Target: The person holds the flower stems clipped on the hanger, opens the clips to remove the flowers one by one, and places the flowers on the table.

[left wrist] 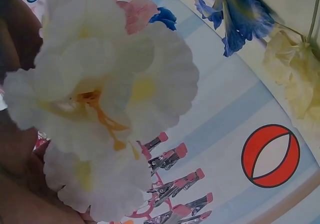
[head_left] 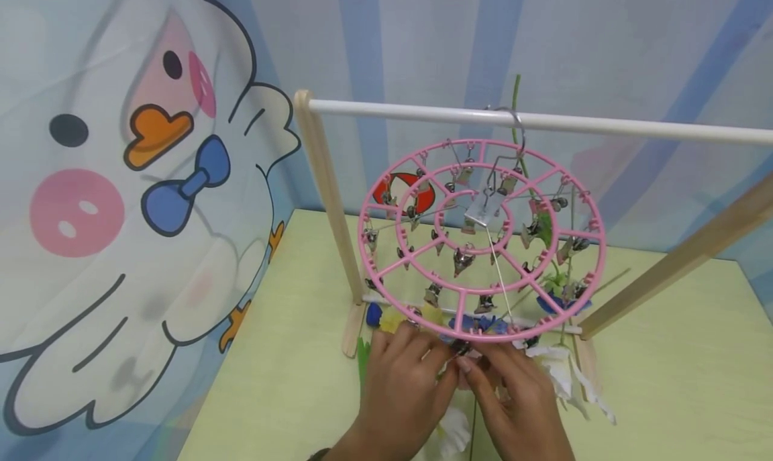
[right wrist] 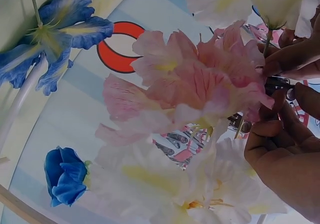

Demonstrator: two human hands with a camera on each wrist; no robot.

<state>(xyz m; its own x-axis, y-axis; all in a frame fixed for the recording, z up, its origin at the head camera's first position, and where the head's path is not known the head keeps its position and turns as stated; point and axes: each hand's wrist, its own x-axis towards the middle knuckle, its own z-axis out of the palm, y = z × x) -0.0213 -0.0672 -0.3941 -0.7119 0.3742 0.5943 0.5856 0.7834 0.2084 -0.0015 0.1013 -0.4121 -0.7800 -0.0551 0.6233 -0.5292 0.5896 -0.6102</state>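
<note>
Both hands meet under the near rim of a pink round clip hanger (head_left: 461,313). At a metal clip (head_left: 461,347) there, my right hand (head_left: 522,397) pinches with thumb and curled fingers. My left hand (head_left: 401,380), close against it, pinches a thin green flower stem (right wrist: 267,44); its palm is hidden from the head camera. Beside the fingers a pink artificial flower (right wrist: 200,79) spreads its petals in the right wrist view. A white flower (head_left: 453,434) shows below the hands. In the left wrist view a large white flower (left wrist: 110,84) covers much of the fingers.
The hanger hooks over a white rod (head_left: 410,112) on wooden posts (head_left: 329,199). Several metal clips (head_left: 464,261) dangle from its rings. Yellow flowers (head_left: 392,318), a blue bud (head_left: 374,315), blue flowers (head_left: 561,304) and white petals (head_left: 555,370) hang around it. A printed cloth (head_left: 272,45) stands behind.
</note>
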